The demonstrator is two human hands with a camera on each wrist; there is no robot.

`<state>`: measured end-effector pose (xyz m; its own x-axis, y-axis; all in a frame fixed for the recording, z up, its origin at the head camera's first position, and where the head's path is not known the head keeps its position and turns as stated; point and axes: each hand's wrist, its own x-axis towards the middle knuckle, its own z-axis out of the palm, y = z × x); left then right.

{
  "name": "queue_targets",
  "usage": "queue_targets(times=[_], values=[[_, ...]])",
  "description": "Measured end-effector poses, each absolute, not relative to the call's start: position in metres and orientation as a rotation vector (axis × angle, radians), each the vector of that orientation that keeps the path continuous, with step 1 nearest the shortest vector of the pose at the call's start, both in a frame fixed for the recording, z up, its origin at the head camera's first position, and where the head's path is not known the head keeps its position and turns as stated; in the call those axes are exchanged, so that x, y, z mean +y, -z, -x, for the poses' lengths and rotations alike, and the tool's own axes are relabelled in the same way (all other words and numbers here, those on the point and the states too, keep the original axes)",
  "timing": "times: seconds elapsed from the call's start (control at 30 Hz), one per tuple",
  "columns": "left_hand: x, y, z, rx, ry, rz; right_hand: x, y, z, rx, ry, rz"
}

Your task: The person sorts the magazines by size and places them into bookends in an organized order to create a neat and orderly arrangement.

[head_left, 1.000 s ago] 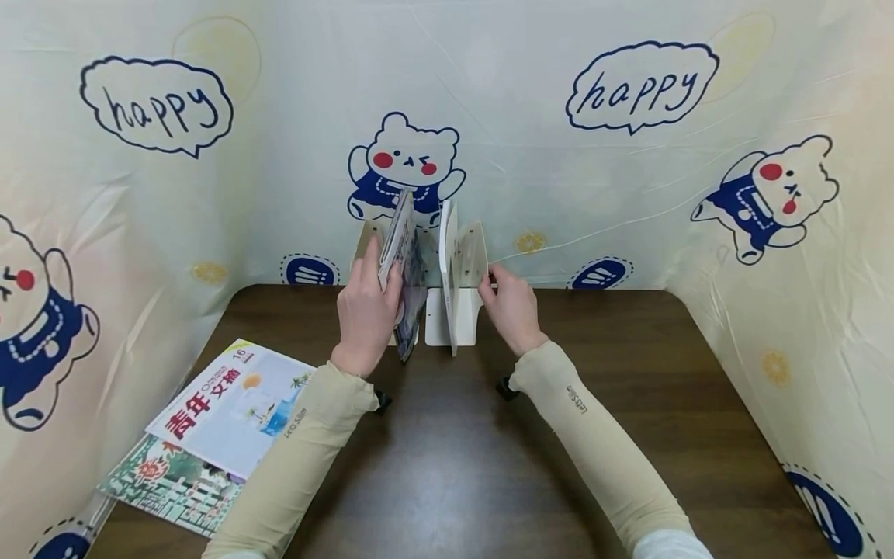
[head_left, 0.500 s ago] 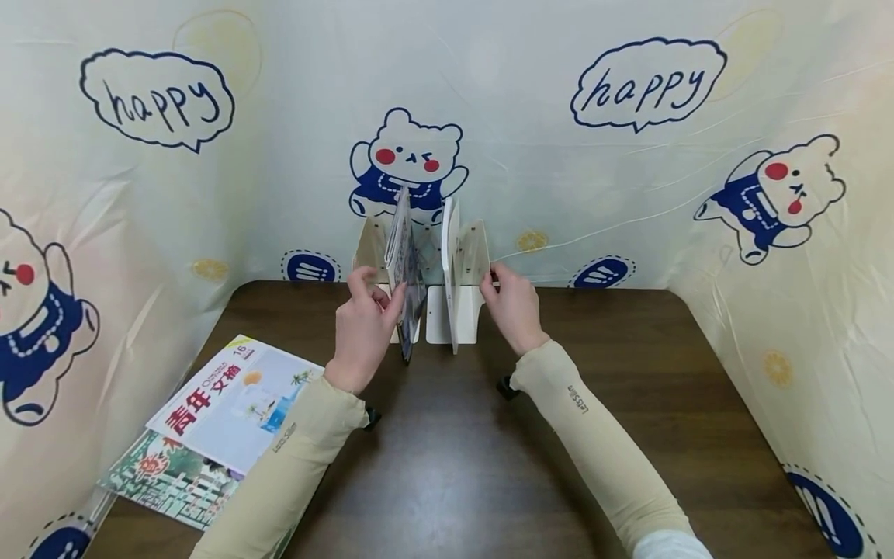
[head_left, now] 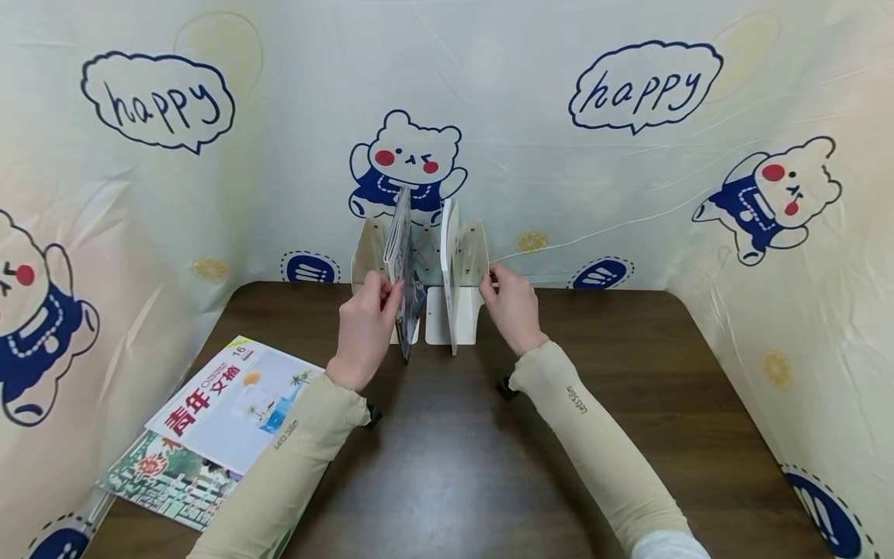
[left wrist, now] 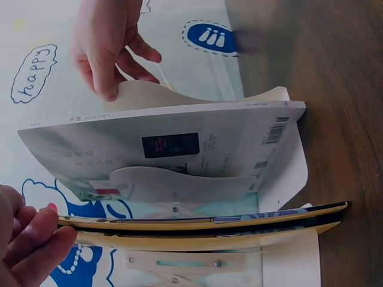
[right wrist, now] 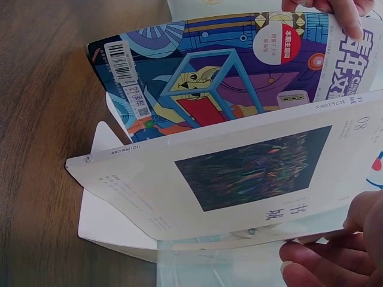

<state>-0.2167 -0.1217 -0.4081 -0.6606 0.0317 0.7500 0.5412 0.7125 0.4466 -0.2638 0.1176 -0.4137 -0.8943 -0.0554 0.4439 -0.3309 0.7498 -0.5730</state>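
A white desktop book rack (head_left: 473,252) stands at the back of the table with magazines upright in it. My left hand (head_left: 365,330) pinches the edge of the colourful magazines (right wrist: 203,75) in the rack's left part; in the left wrist view two of them (left wrist: 209,230) lie close together, slightly apart. My right hand (head_left: 513,310) grips the outer edge of the rack's right panel between thumb and fingers. Beside that panel stands a white magazine (right wrist: 149,191) with a dark picture on its cover. The lower fingers of my left hand are partly hidden in the head view.
On the table's left side lie a light-blue magazine (head_left: 240,411) with red lettering and, under it, a green patterned one (head_left: 174,481). My left sleeve (head_left: 279,466) partly covers them. A printed curtain (head_left: 531,178) hangs close behind the rack.
My left hand has drawn back from the magazines' outer side, and its fingers now pinch their edge. The magazines lean less than before. My right hand stays on the rack panel.
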Motion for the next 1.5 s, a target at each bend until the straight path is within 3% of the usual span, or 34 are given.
queue_targets(times=[1.5], values=[[-0.137, 0.428, 0.187, -2.615, 0.858, 0.273, 0.117, 0.416, 0.264, -2.551, -0.941, -0.293]])
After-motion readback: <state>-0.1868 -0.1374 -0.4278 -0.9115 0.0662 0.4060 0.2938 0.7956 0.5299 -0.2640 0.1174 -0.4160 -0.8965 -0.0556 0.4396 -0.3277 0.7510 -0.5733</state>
